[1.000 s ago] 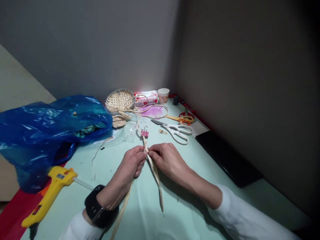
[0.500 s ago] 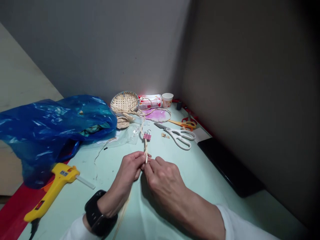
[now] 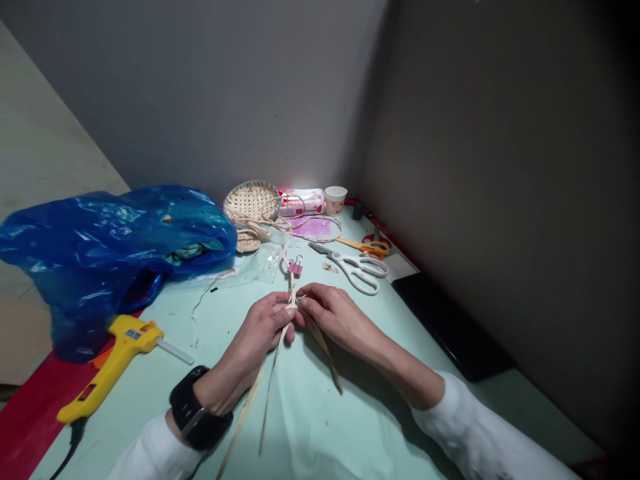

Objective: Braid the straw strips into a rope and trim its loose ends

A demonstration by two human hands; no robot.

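Right hand (image 3: 336,313) swings back to 3 o'clock of left hand (image 3: 265,327); both grips pinch the straw braid (image 3: 291,291), strands (image 3: 271,393) trailing toward 6 o'clock.

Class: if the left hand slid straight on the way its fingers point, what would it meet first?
Probably the right hand, whose fingers pinch the same straw braid just ahead; the white scissors lie farther along, though depth is unclear.

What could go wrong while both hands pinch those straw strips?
The straw strips are pinched only at the fingertips of the left hand and right hand; a slip might loosen the twisted part. Pulling hard might tug the pink clip off its end.
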